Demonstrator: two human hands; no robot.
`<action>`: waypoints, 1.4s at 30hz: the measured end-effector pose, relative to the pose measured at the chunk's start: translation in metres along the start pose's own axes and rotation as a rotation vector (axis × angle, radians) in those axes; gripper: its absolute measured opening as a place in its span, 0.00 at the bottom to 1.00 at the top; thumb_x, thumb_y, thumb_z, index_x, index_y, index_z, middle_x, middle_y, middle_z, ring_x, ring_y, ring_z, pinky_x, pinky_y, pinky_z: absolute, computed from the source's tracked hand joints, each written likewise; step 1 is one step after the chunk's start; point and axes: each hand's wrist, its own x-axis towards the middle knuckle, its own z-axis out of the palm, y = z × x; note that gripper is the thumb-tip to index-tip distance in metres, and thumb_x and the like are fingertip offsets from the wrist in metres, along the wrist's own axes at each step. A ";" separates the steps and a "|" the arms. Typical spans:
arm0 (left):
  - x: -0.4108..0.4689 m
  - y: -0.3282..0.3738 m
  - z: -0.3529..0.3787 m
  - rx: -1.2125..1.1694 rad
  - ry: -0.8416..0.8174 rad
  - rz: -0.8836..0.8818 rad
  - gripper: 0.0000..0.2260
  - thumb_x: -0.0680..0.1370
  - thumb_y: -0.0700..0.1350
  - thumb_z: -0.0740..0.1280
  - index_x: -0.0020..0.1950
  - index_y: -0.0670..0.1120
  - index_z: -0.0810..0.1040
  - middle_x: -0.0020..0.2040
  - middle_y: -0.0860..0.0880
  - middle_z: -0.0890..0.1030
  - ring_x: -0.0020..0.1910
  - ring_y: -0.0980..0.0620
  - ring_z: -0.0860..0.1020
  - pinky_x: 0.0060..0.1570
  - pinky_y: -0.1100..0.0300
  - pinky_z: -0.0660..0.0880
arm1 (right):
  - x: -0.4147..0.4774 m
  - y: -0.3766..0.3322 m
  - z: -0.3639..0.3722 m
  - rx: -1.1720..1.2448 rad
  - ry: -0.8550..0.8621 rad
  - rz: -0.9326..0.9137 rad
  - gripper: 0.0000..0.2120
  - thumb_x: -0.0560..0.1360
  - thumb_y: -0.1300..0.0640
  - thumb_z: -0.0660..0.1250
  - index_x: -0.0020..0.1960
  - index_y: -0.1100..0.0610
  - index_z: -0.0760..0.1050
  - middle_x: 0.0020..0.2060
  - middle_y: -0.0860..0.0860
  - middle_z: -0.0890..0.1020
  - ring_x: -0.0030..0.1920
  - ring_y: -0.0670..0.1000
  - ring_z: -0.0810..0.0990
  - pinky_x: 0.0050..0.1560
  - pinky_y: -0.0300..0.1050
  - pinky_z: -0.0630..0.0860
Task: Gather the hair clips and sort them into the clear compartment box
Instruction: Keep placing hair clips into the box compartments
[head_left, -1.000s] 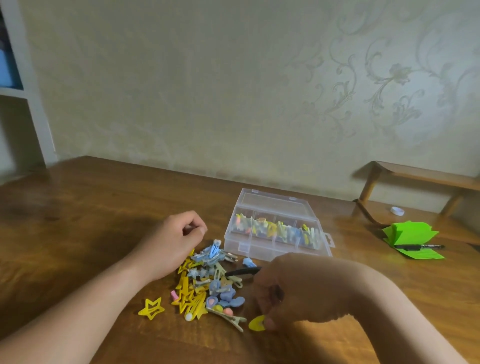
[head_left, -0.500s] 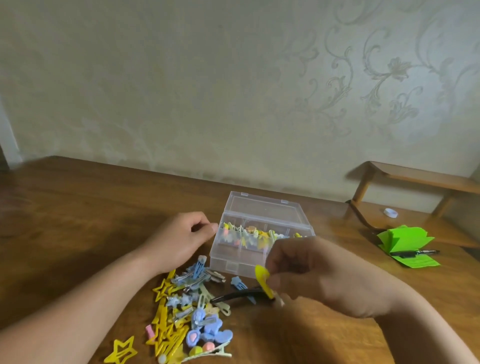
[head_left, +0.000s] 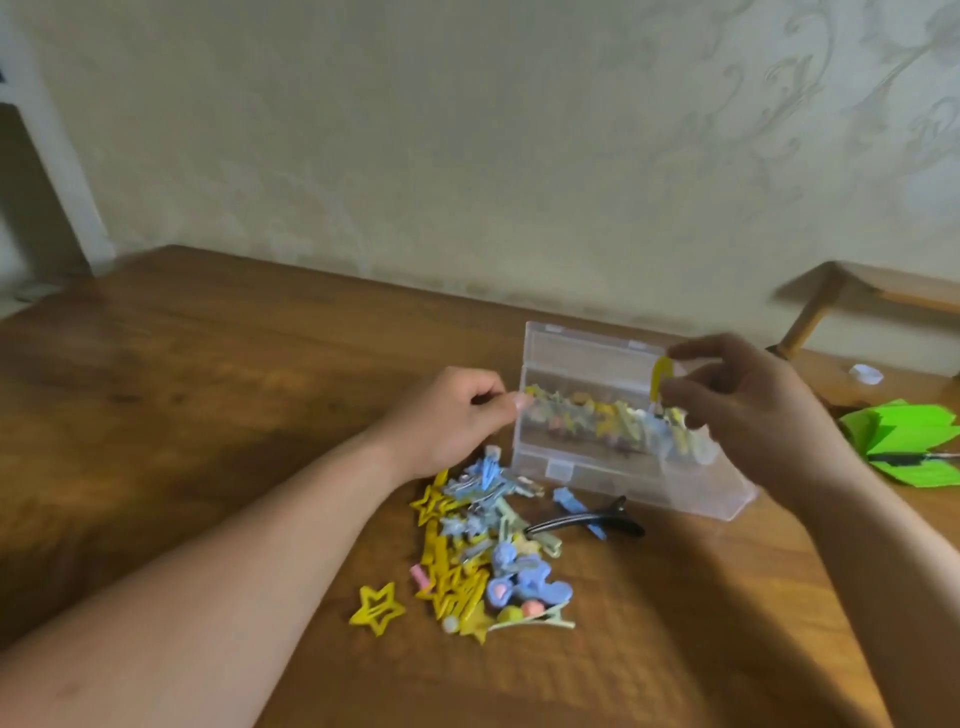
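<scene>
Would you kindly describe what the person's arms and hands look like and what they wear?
The left forearm and right forearm are bare, no sleeve in view. The left hand and right hand wear no gloves; no ring, watch or bracelet shows, though the picture is slightly blurred.

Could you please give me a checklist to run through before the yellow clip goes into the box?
1. Grip on the yellow clip: ok, the right hand pinches it at the fingertips.
2. Clip over the clear box: ok, held above its right part.
3. Lid open: ok.
4. Box steadied: ok, the left hand touches its left end with the thumb.
5. Right compartment under the clip: cannot tell, the dividers are blurred.
6. All clips gathered: not ok, a pile of clips lies on the table in front of the box.
</scene>
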 end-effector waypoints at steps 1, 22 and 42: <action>0.000 0.001 0.000 -0.009 0.002 -0.006 0.21 0.83 0.60 0.66 0.41 0.45 0.80 0.40 0.42 0.83 0.37 0.51 0.77 0.39 0.52 0.70 | 0.002 -0.008 0.004 -0.018 -0.019 -0.014 0.12 0.79 0.56 0.74 0.61 0.46 0.80 0.39 0.49 0.87 0.33 0.41 0.81 0.36 0.42 0.74; 0.002 0.003 0.002 -0.045 0.045 -0.034 0.21 0.85 0.56 0.66 0.46 0.38 0.82 0.37 0.42 0.82 0.37 0.44 0.78 0.37 0.53 0.70 | 0.014 -0.048 0.068 -0.174 -0.222 -0.074 0.02 0.79 0.52 0.73 0.51 0.46 0.82 0.38 0.45 0.87 0.35 0.42 0.81 0.30 0.34 0.72; 0.002 0.008 0.002 0.011 0.038 -0.033 0.20 0.86 0.56 0.66 0.45 0.42 0.84 0.41 0.44 0.85 0.43 0.45 0.83 0.49 0.40 0.80 | 0.009 -0.050 0.075 -0.442 -0.237 -0.138 0.06 0.79 0.47 0.72 0.45 0.45 0.77 0.37 0.44 0.85 0.40 0.46 0.81 0.36 0.45 0.73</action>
